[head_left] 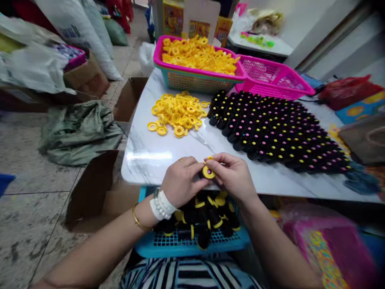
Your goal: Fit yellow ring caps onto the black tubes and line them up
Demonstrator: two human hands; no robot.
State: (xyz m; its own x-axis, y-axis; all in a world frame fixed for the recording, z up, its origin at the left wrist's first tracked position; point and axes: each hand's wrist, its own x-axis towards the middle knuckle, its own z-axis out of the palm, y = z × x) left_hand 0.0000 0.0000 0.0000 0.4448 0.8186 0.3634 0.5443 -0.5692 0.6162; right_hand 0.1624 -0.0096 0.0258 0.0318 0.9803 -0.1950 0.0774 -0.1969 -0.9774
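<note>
Yellow ring (208,171) held by our fingertips near the worktop's (171,154) front edge

Our left hand (182,180) comes in from the lower left, back upward and fingers bent inward, grasping the black piece (202,174) behind the ring. Our right hand (237,176) meets it from the lower right, thumb and forefinger pinching the yellow ring near its small tab. A pink dot shows through the hole. We wear a white bracelet (162,205) and a gold bangle (137,218) on the left arm.

Below us, the blue basket (192,252) holds black pieces with yellow rings. Beyond our hands lie a loose yellow pile (177,112) and, to its right, rows of black pieces (279,132). Lettering on the white sack (72,30) and printed boxes (173,18) is too blurred for us to read.
</note>
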